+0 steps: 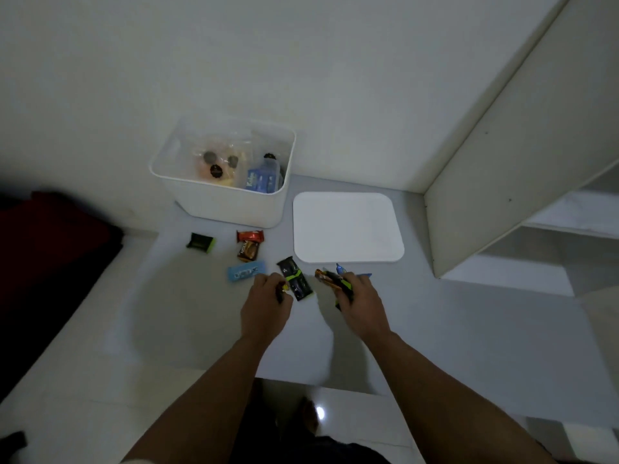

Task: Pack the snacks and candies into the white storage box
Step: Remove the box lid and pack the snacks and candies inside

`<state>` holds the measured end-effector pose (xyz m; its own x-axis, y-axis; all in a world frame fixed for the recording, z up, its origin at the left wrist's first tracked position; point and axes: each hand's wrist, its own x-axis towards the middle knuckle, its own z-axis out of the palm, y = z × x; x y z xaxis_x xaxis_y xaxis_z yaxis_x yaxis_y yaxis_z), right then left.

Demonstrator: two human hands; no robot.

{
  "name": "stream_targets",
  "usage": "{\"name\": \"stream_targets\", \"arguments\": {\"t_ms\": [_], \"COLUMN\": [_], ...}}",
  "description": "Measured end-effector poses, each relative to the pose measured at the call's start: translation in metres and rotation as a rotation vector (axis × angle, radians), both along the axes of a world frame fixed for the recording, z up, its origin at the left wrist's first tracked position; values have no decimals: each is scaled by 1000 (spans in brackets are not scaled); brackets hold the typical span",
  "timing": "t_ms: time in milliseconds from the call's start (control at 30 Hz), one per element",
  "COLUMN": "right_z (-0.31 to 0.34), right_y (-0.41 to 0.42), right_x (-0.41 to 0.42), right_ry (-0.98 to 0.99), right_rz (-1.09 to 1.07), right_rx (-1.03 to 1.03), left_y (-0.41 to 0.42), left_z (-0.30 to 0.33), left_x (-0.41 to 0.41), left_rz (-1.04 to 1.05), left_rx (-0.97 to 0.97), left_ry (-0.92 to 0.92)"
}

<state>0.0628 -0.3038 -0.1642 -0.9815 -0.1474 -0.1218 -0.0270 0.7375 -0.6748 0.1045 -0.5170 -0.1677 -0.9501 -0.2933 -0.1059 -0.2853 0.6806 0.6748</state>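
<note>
Both hands are loaded: your left hand (pixel 266 301) pinches a small candy beside the black-and-green packet (pixel 296 277), your right hand (pixel 360 301) grips several wrappers (pixel 330 278). These look light, crinkly and slippery, so hold them mid-body; the white storage box (pixel 231 204) sits open at 11 o'clock.

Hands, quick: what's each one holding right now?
Left hand: fingers curled round a small candy, beside the black-and-green packet.
Right hand: fingers gripping a bunch of snack packets.
</note>
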Motion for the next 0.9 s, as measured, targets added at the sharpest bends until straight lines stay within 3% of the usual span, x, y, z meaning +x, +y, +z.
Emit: {"name": "stream_targets", "arguments": {"t_ms": [167, 467, 667, 800, 900], "right_z": [50, 132, 154, 138, 125], "right_y": [-40, -155, -246, -293, -313], "right_x": [-53, -161, -222, -255, -268], "right_ry": [128, 231, 4, -330, -560], "right_rz": [3, 120, 130, 11, -59], "right_rx": [-101, -154, -303, -492, -446], "left_y": [-30, -134, -213, -247, -267], "left_z": [53, 126, 143, 136, 119], "left_x": [-51, -162, -239, -286, -311], "left_rz": [41, 173, 244, 244, 244], "left_rx": [131, 205, 256, 200, 221], "left_ry": [211, 290, 196, 75, 39]}}
